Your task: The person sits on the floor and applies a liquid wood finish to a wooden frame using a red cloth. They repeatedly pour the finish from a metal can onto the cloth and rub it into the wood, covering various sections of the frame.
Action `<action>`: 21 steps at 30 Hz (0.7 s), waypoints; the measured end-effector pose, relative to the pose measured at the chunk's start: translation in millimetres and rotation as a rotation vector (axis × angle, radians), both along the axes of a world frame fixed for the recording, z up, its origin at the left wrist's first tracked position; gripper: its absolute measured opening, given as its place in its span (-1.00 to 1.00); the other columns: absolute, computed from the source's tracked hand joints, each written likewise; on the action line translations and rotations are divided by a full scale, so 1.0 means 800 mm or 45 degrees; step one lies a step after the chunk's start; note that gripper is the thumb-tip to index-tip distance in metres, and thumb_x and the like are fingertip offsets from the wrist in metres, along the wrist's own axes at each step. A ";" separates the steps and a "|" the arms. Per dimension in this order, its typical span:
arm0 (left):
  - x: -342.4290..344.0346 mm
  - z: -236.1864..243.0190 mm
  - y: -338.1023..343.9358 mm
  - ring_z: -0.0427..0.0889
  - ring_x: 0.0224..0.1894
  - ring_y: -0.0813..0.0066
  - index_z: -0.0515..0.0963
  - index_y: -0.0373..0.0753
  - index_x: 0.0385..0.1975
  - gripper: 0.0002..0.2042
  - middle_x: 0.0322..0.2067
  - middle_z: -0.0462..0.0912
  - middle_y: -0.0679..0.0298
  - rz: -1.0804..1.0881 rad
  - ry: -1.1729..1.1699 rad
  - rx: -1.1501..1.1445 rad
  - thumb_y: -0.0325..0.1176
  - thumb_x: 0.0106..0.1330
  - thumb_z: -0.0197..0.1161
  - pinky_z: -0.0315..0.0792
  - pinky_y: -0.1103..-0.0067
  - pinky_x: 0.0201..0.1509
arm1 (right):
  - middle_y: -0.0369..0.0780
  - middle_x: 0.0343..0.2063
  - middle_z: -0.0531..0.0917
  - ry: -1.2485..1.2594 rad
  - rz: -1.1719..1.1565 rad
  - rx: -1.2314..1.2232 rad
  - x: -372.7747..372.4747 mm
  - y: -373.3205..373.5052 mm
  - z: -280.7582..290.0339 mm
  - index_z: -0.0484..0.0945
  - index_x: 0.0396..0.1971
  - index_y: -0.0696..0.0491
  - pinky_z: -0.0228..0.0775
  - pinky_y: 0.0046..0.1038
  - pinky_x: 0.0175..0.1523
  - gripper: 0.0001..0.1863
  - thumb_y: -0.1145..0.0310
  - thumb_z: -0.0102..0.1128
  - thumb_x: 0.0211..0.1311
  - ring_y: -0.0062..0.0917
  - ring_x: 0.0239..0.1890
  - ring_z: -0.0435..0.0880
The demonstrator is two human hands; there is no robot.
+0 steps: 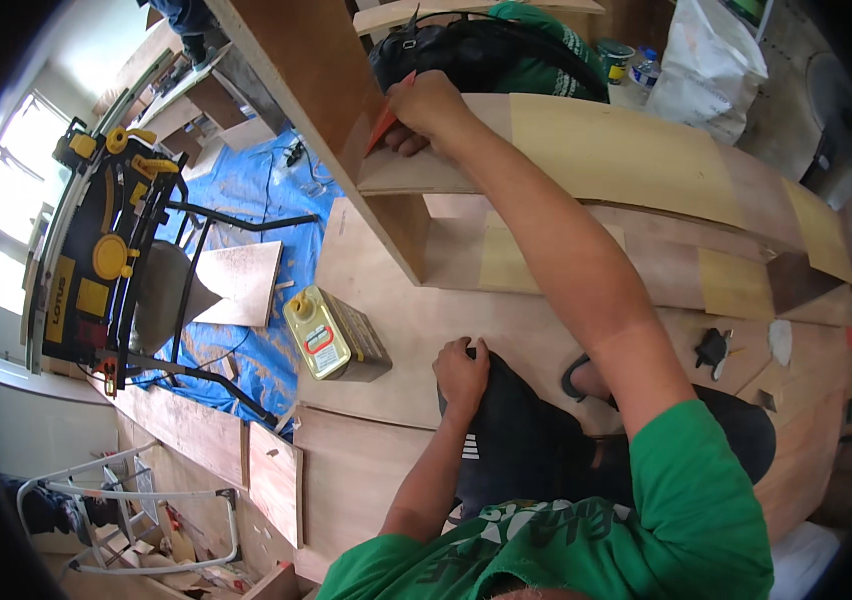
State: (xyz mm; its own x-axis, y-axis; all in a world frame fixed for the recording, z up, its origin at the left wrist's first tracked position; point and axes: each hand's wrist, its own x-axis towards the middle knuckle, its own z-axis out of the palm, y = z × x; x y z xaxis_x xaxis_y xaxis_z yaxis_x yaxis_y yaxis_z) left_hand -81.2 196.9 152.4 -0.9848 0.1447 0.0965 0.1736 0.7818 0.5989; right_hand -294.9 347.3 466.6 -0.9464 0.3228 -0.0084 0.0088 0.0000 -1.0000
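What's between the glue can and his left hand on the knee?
Only bare plywood panel. In the head view, nothing lies between the yellow can and the left hand, which rests on the dark trouser knee.

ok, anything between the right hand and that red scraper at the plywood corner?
No. The right hand already grips the red scraper, pressed where the upright plywood panel meets the shelf board. Left hand rests on the knee.

Yellow table saw [96, 260] – blue tarp [256, 200] – glue tin [334, 335].
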 end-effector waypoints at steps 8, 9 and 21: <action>0.001 0.001 0.001 0.66 -0.13 0.07 0.71 -0.28 -0.20 -0.66 -0.25 0.71 0.07 0.013 -0.034 -0.029 -0.10 0.32 0.25 0.44 0.23 0.04 | -0.05 -0.50 0.72 0.144 0.036 -0.020 -0.006 -0.010 0.001 0.65 -0.37 0.33 0.56 -0.38 -0.59 -0.70 0.37 0.08 0.29 -0.36 -0.54 0.77; 0.000 0.000 0.001 0.66 -0.13 0.07 0.71 -0.28 -0.20 -0.66 -0.25 0.72 0.07 0.012 -0.034 -0.030 -0.11 0.32 0.25 0.45 0.23 0.04 | -0.06 -0.51 0.72 0.184 0.049 -0.022 -0.006 -0.007 0.001 0.65 -0.38 0.32 0.57 -0.38 -0.58 -0.69 0.36 0.06 0.30 -0.36 -0.53 0.77; 0.003 -0.002 -0.005 0.66 -0.12 0.08 0.72 -0.27 -0.21 -0.67 -0.24 0.72 0.08 0.025 -0.043 -0.013 -0.11 0.31 0.26 0.45 0.23 0.04 | -0.12 -0.32 0.71 0.022 0.128 -0.164 0.062 -0.013 0.004 0.60 -0.15 0.23 0.53 -0.49 -0.55 -0.67 0.28 -0.05 0.42 -0.56 -0.52 0.68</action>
State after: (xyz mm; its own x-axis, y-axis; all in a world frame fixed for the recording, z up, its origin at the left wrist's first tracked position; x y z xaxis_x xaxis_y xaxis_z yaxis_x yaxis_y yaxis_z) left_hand -78.5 192.5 150.7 -0.9901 0.1259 0.0616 0.1377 0.7910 0.5961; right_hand -244.9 336.7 470.2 -0.9742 0.2239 -0.0273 -0.0017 -0.1282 -0.9918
